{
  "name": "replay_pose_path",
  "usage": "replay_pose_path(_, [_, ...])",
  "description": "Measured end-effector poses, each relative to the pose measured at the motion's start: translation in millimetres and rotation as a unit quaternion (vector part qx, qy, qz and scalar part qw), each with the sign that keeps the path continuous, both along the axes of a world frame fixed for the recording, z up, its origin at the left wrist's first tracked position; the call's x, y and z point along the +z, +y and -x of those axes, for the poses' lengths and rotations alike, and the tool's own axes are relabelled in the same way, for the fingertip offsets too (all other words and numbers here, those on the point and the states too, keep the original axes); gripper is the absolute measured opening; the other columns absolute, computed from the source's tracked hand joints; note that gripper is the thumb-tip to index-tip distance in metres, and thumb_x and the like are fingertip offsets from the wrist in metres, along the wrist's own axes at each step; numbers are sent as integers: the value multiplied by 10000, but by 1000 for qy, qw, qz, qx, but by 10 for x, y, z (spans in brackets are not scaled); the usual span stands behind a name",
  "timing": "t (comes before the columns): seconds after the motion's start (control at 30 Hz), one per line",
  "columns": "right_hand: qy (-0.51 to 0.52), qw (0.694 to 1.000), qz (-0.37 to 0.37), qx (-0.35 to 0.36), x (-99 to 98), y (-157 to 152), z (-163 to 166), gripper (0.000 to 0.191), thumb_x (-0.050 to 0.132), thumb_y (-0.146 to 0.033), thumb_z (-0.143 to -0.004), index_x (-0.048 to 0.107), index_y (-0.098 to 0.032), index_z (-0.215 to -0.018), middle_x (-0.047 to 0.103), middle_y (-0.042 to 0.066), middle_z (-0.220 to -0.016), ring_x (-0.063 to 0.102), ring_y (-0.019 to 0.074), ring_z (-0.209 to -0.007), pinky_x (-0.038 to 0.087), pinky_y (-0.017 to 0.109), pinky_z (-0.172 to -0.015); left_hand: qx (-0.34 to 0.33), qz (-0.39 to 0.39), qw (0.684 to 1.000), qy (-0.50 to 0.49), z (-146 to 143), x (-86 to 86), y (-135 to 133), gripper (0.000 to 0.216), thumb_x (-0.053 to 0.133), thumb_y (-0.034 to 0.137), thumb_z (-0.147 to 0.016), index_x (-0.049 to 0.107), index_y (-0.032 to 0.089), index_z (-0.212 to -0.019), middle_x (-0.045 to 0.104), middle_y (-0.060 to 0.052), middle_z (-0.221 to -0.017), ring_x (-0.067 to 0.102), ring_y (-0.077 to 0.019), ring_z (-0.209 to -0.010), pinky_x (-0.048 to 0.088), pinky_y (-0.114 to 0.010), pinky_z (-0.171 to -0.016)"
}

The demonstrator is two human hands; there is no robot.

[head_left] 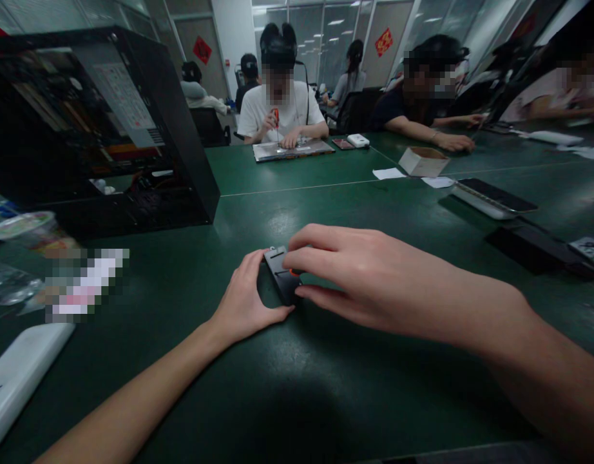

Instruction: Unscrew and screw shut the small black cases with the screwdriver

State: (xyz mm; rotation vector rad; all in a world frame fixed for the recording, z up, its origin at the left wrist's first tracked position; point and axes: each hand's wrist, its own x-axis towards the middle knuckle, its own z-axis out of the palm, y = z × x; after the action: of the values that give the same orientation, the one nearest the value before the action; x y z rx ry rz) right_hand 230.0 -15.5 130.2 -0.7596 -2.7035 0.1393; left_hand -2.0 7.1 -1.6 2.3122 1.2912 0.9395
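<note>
Between thumb and fingertips, my left hand (246,293) grips a small dark grey box-shaped part (279,270) by its two ends, low on the green table (220,386). The part's top has dark slots, and a small metal bit shows at its far end. My right hand (345,264) reaches over from the right, thumb and fingers drawn together at the part's right side. A small orange-red thing (294,271) shows between those fingers. Most of it is hidden, so its kind cannot be made out.
An open black computer case (181,129) stands at the left, near a lidded plastic cup (31,232). A white power-bank-like block (26,374) lies front left. Right are a small box (424,162) and a phone (495,195). Opposite, a person (282,109) holds a red screwdriver (276,119).
</note>
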Motion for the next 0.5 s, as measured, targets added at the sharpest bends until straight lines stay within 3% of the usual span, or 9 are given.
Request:
replay_pose_path(0.13, [-24,1000,1,-15,-20,55,5,210,510,-132,-975,664,-134,-1118,662,122,-1093,636,203,-889,470,315,-742,35,14,999,26,18,-34,5,927,871,452,-662,386,240,-1423,510,-141,-1415,495,-385,-1319,392,-599,-1119])
replay_pose_path(0.3, [-32,999,34,21,55,89,-88,174,509,-132,-960,681,-142,-988,679,91,-980,620,179,-830,442,289,-717,40,22,992,120,64,-52,13,966,820,599,-685,370,269,-1473,537,-130,-1292,515,-394,-1214,415,-633,-1042])
replay_pose_path(0.4, [-21,999,33,25,131,76,-181,164,521,-166,-950,682,-159,-919,673,62,-886,599,168,-775,421,281,-681,27,-33,986,160,84,-2,13,874,828,637,-640,516,243,-1355,471,-174,-1371,431,-452,-1299,377,-659,-1059])
replay_pose_path(0.5, [-26,998,42,30,182,54,-236,172,524,-171,-939,692,-173,-903,670,44,-846,590,159,-743,407,277,-663,-11,-112,979,168,100,66,-1,621,829,573,-666,615,222,-1131,445,-178,-1484,362,-465,-1404,267,-652,-1147])
